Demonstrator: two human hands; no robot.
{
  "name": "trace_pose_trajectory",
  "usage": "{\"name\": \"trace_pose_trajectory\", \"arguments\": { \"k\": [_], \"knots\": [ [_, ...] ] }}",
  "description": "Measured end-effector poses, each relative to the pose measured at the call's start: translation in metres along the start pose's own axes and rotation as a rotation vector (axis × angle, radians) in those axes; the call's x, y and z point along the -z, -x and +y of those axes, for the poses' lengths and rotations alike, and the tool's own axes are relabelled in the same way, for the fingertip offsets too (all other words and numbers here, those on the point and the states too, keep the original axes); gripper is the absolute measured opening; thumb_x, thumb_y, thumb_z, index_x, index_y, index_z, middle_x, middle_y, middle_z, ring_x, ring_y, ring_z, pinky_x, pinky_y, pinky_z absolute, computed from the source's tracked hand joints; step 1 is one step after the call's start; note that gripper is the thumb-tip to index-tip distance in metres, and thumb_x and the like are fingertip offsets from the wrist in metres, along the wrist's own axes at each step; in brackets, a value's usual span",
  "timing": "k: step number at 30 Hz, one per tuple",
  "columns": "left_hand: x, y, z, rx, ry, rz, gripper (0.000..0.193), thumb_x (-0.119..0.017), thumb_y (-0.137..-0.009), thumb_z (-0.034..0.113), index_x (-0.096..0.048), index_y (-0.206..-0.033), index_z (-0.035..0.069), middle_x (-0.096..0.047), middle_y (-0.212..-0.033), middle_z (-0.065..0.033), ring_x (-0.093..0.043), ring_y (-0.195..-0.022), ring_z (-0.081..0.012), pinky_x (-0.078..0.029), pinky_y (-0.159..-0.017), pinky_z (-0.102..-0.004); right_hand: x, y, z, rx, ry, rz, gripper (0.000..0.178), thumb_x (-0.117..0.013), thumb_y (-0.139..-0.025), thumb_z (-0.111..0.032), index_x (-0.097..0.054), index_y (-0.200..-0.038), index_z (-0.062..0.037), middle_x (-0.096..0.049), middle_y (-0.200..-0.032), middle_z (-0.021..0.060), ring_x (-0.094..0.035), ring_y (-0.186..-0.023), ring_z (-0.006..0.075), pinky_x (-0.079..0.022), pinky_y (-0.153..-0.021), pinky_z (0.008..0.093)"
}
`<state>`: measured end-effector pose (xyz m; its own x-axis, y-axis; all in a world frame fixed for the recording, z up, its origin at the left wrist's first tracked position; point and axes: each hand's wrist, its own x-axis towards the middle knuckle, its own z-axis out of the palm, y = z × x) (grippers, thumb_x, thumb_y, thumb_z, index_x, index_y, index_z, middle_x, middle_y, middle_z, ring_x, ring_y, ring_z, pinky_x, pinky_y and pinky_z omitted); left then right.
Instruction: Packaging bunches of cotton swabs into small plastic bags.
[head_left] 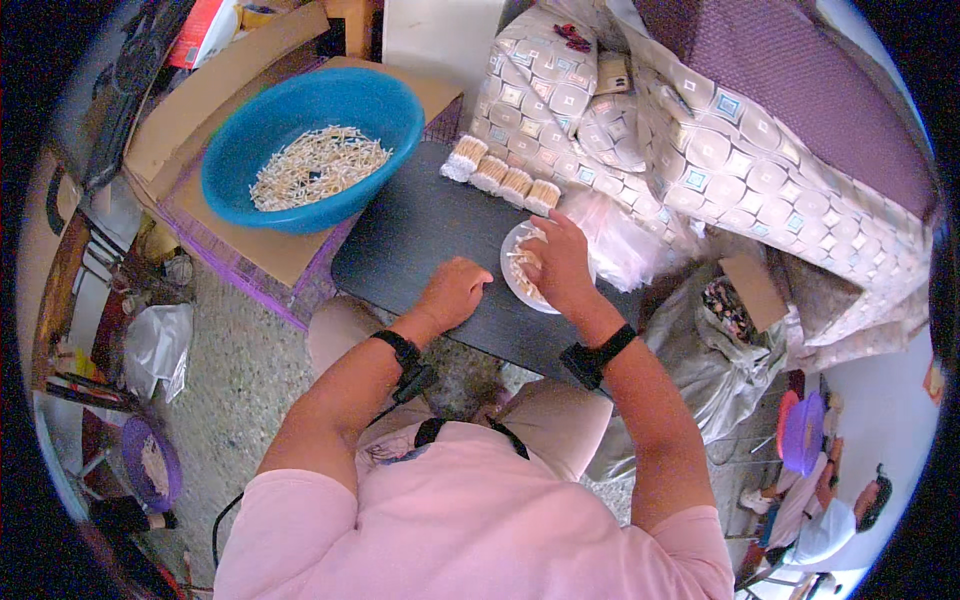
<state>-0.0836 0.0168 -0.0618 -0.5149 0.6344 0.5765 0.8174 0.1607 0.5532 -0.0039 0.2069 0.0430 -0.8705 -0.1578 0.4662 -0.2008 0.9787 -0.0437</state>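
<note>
Reaching into the white bowl (541,306) on the dark tabletop (415,220), the right hand (563,262) had its fingers bent down at the cotton swabs (522,262), though whether it pinched any could not be told. The left hand (453,293) was curled beside the bowl, its grip unclear, while four swab bundles (514,186) sat in a row beyond.

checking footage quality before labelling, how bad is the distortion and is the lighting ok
Head view: strong fisheye, corners black, the far-right person tipped sideways; head view again: lighting adequate, plastic bags pale and bright against the dark table, left hand and right hand both readable.
</note>
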Motion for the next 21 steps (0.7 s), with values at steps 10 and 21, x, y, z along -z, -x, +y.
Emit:
{"name": "trace_pose_trajectory", "arguments": {
  "k": [10, 21],
  "knots": [
    [-0.004, 0.004, -0.008, 0.019, -0.024, -0.03, 0.01, -0.056, -0.079, 0.008, -0.064, -0.084, 0.008, -0.062, -0.087, -0.0135, -0.056, -0.091, -0.0348, -0.045, -0.081, -0.0465, -0.03, -0.007, 0.013, -0.03, -0.008, -0.098, 0.019, -0.069, -0.075, -0.023, -0.071, -0.089, -0.012, -0.057, -0.126, 0.0094, -0.042, -0.125, 0.0349, -0.03, -0.105, 0.0511],
    [-0.018, 0.01, -0.018, 0.03, 0.023, -0.01, 0.011, -0.054, -0.08, 0.006, -0.063, -0.086, 0.007, -0.062, -0.09, -0.0147, -0.056, -0.091, -0.0363, -0.044, -0.082, -0.0469, 0.019, 0.01, 0.017, -0.604, -0.928, 0.231, 0.015, -0.062, -0.09, -0.009, -0.066, -0.098, 0.0032, -0.06, -0.125, 0.0118, -0.054, -0.114, 0.0157, -0.043, -0.097, 0.0295]
  ]
}}
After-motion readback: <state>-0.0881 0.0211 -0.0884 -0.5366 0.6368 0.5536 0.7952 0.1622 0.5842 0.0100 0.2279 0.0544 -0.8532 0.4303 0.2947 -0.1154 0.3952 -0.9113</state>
